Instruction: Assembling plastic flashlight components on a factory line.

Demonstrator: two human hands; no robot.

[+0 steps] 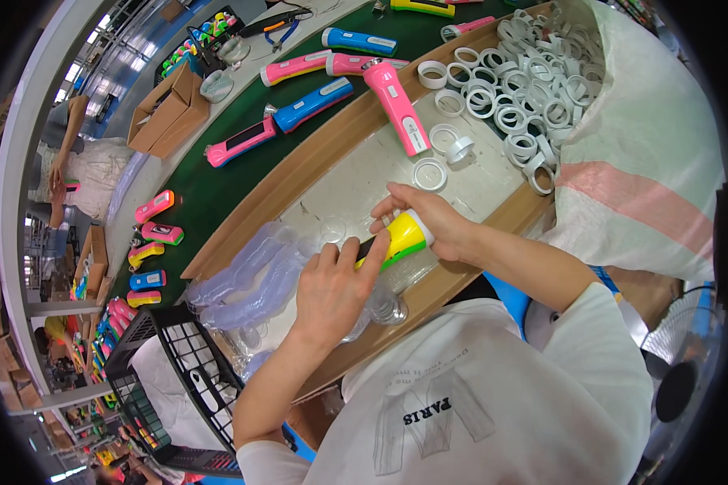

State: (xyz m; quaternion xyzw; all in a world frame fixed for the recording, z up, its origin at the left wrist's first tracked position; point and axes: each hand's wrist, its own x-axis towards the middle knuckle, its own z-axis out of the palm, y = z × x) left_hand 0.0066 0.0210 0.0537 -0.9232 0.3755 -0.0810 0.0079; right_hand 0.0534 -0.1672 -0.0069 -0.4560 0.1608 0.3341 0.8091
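Observation:
A yellow and green flashlight (403,239) with a dark strip on its body lies across my two hands, over the work tray. My left hand (330,283) is wrapped round its body. At its wide end, my right hand (433,217) closes round the white rim. Loose white plastic rings (429,174) lie just beyond my right hand, one of them tilted. A pink flashlight (398,111) rests with its head on the tray's far edge. Beside my left hand are clear plastic sleeves (255,271) and a stack of clear round discs (387,308).
White rings (534,93) are heaped at the tray's right end, against a white woven sack (631,153). Brown strips edge the tray (332,190). Pink and blue flashlights (314,103) lie on the green belt (210,194). A black crate (194,380) stands at left; a co-worker (89,174) sits beyond.

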